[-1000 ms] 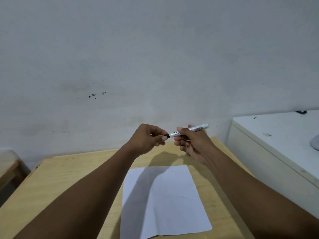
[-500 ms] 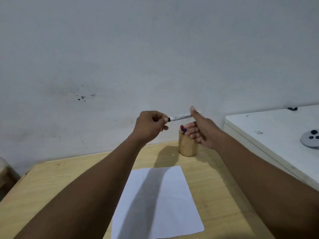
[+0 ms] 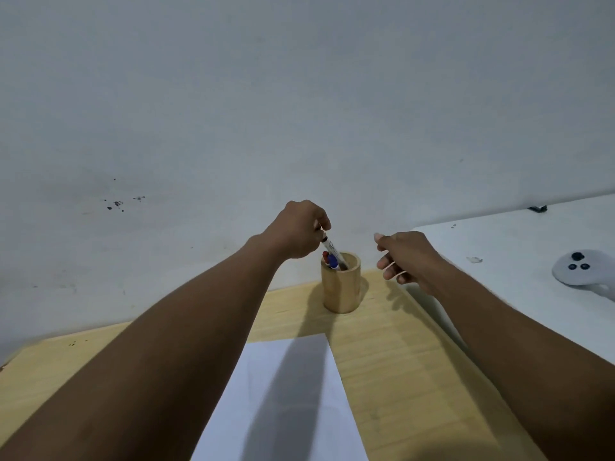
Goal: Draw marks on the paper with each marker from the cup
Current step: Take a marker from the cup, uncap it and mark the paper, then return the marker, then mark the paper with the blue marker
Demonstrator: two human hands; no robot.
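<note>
A round wooden cup (image 3: 341,287) stands on the wooden table (image 3: 392,361) near the wall. My left hand (image 3: 299,229) hovers just above and left of the cup, pinching the black capped end of a white marker (image 3: 333,252) whose lower end is inside the cup. A red-capped marker (image 3: 325,255) and a blue-capped marker (image 3: 332,261) also stick out of the cup. My right hand (image 3: 404,257) floats to the right of the cup with fingers loosely curled, holding nothing. A white sheet of paper (image 3: 316,404) lies in front of the cup, with no marks visible on it.
A white surface (image 3: 519,261) adjoins the table on the right, carrying a white controller (image 3: 580,269) and a small black object (image 3: 537,208). A plain wall (image 3: 299,111) rises right behind the cup.
My right hand has let go of the white marker and moved right. My left hand has swung the marker downward and lowered its end into the cup. The view has tilted down.
</note>
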